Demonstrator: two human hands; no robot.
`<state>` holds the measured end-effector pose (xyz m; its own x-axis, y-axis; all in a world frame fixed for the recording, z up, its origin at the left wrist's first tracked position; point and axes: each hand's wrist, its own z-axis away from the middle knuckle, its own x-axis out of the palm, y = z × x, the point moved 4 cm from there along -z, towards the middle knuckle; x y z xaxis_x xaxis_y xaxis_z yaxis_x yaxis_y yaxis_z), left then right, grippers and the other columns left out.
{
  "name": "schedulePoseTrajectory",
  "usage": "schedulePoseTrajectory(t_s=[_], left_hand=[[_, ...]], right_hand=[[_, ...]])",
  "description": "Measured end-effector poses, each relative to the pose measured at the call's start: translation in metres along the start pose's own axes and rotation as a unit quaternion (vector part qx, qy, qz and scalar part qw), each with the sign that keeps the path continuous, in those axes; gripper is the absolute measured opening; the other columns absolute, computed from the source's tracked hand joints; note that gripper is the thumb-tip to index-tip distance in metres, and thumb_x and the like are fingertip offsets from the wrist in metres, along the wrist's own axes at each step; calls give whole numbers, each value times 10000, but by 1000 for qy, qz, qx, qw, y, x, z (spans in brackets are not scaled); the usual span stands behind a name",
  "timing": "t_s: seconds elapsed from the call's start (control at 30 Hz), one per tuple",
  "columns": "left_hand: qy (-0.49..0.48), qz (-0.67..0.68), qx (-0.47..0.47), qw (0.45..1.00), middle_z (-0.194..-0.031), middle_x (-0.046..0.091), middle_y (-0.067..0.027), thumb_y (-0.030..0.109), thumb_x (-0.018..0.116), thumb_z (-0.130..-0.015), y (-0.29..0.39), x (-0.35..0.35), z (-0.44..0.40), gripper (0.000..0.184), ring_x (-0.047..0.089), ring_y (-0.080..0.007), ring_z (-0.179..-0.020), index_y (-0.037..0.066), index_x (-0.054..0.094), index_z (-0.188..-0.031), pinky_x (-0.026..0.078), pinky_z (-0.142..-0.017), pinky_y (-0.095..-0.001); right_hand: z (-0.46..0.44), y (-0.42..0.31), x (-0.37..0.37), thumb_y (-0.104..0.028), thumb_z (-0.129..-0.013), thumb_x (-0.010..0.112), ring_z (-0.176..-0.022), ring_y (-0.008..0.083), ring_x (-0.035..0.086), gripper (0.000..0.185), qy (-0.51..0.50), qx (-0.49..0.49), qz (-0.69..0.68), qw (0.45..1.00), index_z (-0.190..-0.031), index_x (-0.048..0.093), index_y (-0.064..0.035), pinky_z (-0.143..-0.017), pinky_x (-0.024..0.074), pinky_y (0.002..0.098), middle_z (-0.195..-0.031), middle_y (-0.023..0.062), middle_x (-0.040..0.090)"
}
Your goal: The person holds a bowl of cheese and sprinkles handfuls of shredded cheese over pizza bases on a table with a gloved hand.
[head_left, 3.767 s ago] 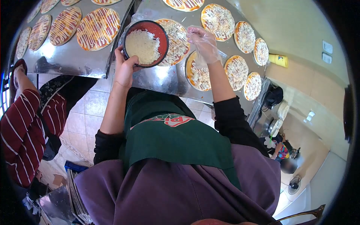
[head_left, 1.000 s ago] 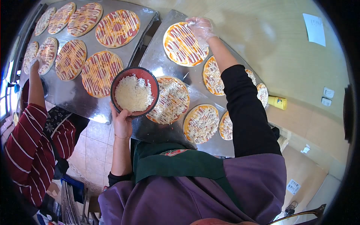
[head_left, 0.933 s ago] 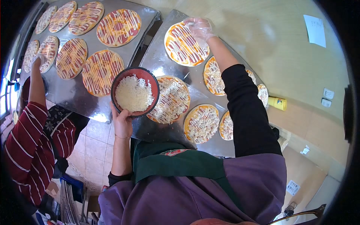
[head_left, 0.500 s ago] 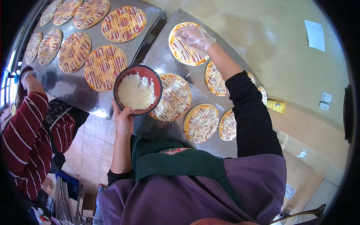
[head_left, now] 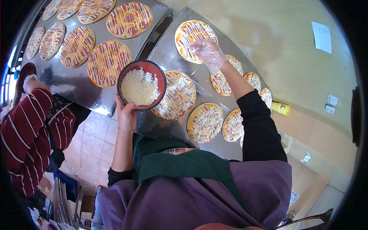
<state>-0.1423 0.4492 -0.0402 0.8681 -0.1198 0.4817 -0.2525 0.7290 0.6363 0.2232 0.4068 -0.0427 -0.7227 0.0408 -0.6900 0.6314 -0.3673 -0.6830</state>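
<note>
My left hand (head_left: pixel 127 117) grips the rim of a red bowl with a dark edge (head_left: pixel 163 82), thumb on the near side. Grated white cheese (head_left: pixel 138 89) partly fills the bowl. In a clear plastic glove, my right hand (head_left: pixel 209 55) hovers over the lower right of a pizza (head_left: pixel 191 32) striped with white sauce. Its fingers are curled together; what they hold is hidden. White bits lie on that pizza's upper part. The bowl overlaps the edge of a cheese-strewn pizza (head_left: pixel 178 96). Other cheese-topped pizzas, one of them near my forearm (head_left: pixel 227 76), share the metal tray (head_left: pixel 165 132).
On the left, a second metal tray (head_left: pixel 92 100) bears several sauce-striped pizzas (head_left: pixel 109 63). A co-worker in a striped red sleeve (head_left: pixel 28 119) stands beside it, holding a dark red bowl (head_left: pixel 27 74). A yellow bottle (head_left: pixel 281 108) lies beyond my right arm, by the wall.
My right hand has moved down and right across the top pizza, its fingers more curled. More white bits show there. The bowl stays in my left hand, almost unmoved.
</note>
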Motion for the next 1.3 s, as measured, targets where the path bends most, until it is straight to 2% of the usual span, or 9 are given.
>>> schedulePoseTrajectory(t_s=[0.5,0.57,0.63,0.8,0.9,0.97,1.07,1.2,1.3], left_hand=[[-25,-88,29,995,-1111,480,-120,-11,450,-732,1,45,-45,559,577,-229,-897,133,295,-1250,574,-675,-430],[-26,-67,27,997,-1073,465,-117,-20,486,-721,4,57,-50,550,546,-183,-808,94,262,-1210,559,-589,-356],[-36,-89,31,995,-1079,469,-121,-11,472,-723,6,69,-54,543,556,-240,-906,85,283,-1223,574,-672,-454],[-73,-126,15,989,-1032,473,-119,14,494,-721,7,96,-66,558,557,-220,-874,56,268,-1229,572,-659,-437],[-97,-166,7,981,-1017,479,-111,40,511,-720,4,111,-73,574,551,-208,-859,59,265,-1239,562,-626,-394],[-109,-180,4,978,-1037,491,-104,55,528,-709,2,118,-75,590,554,-202,-879,65,271,-1240,539,-596,-370],[-199,-168,-26,965,-1047,505,-140,39,570,-693,-1,132,-74,622,580,-226,-867,57,262,-1233,567,-543,-374],[-211,-177,-39,960,-1021,514,-121,45,583,-688,-3,134,-76,614,580,-220,-872,61,283,-1224,563,-540,-375],[-200,-174,-23,964,-1008,512,-122,39,586,-682,-4,131,-78,617,586,-219,-854,62,288,-1221,558,-541,-371]], right_hand=[[-12,-26,4,-53,-845,534,-872,129,634,227,96,73,-6,993,-1022,675,-69,-780,485,250,-953,94,680],[-14,-14,5,22,-843,541,-944,120,623,280,117,-8,-55,992,-1109,619,-20,-854,486,229,-1039,53,660],[-4,-27,-6,30,-843,533,-955,120,620,287,130,-19,-74,988,-1117,608,-13,-856,486,229,-1055,58,654],[14,-65,-15,37,-847,542,-968,132,617,273,143,-20,-194,970,-1109,603,-11,-858,487,233,-1073,68,645],[16,-85,-3,-40,-837,611,-939,175,632,265,60,-125,-134,981,-1100,600,-14,-830,503,260,-1028,98,650],[17,-99,10,-145,-769,703,-993,253,613,382,31,-122,74,989,-1111,593,-16,-862,492,321,-1075,150,616],[21,-111,23,-198,-689,746,-1051,314,567,486,92,-178,117,973,-1115,592,-21,-900,460,385,-1144,178,568],[34,-107,27,-142,-679,712,-1054,346,545,456,63,-271,74,958,-1110,601,-42,-922,441,404,-1130,178,552],[29,-91,29,-113,-693,688,-1065,345,541,418,-12,-205,138,969,-1096,607,-39,-938,437,394,-1126,180,552]])
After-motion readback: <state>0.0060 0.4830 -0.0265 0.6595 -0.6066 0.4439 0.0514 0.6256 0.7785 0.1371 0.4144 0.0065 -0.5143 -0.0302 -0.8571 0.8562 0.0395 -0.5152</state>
